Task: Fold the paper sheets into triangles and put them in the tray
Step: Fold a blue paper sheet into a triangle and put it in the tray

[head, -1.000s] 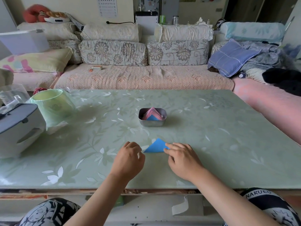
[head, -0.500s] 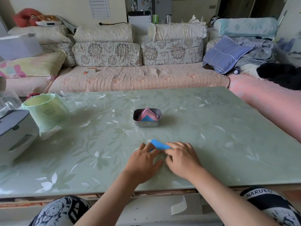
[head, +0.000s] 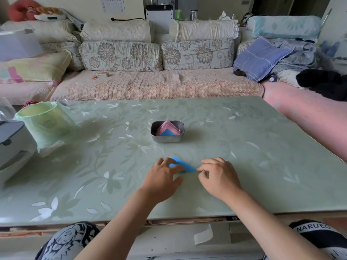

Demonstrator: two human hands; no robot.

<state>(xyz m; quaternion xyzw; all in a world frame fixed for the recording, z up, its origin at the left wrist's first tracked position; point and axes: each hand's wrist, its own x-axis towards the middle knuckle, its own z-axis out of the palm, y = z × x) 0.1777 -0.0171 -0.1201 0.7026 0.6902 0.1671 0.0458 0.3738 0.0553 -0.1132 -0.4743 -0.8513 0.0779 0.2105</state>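
The left hand (head: 161, 182) covers the paper's (head: 185, 165) left part; the picture's edge cuts off a grey box (head: 11, 147) at the tabletop's (head: 244, 166) left edge.

Green floral-patterned table (head: 244, 166) bears: metal tray (head: 167, 140) at centre, blue folded paper (head: 185, 164) nearer, green lined bin (head: 47, 124) and grey appliance (head: 13, 147) at left.

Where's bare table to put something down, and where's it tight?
Free: right side of the table, from tray to right edge; far strip between tray and sofa; band between tray and hands. Tight: left edge, with green bin and grey appliance; near centre, left hand pressing and right hand pinching the blue paper.
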